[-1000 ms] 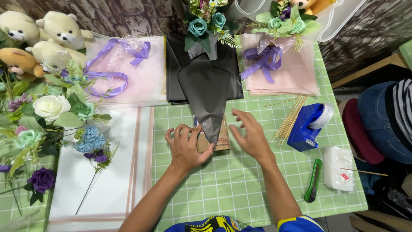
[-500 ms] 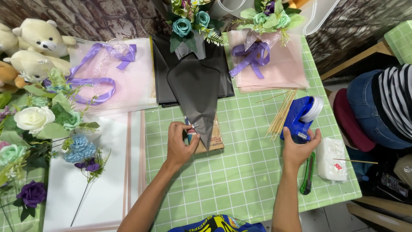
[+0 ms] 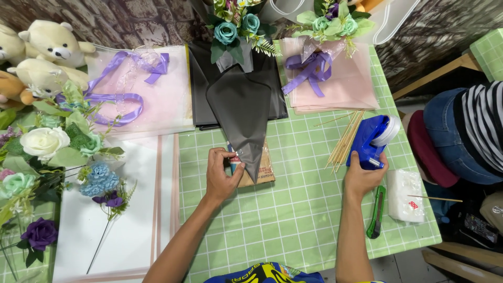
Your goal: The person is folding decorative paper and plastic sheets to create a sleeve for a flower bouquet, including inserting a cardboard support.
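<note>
Currently my left hand pinches the dark paper cone closed; my right hand, at 3 o'clock, grasps the blue tape dispenser; taping remains.

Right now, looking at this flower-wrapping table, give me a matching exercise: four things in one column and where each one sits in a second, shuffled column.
Things:
1. dark grey paper cone
2. blue tape dispenser
3. green utility knife
4. bundle of thin wooden skewers

Places:
A. under the right hand
B. lying just left of the dispenser
C. tip pinched by the left hand
D. on the green mat beside the right wrist

Pairs: 1-C, 2-A, 3-D, 4-B
</note>
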